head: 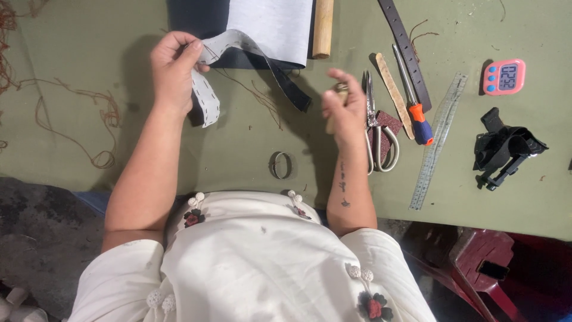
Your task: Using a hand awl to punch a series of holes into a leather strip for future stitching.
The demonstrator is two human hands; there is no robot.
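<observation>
We see left hand (173,71) pinching grey stitched strap (238,50), raised above green table (238,149); strap trails to dark end near fabric sheet (271,27). Right hand (344,107) blurred, fingers curled round small pale tool (341,90), beside scissors (376,128). Metal ring (281,165) lies between forearms

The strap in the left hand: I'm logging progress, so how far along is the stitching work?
Done: the pale strap already carries rows of stitch marks. In hand: the left hand pinches it, its dark end on the table; the right hand holds a small, blurred tool. Left: scissors, screwdriver and ruler lie untouched.
</observation>
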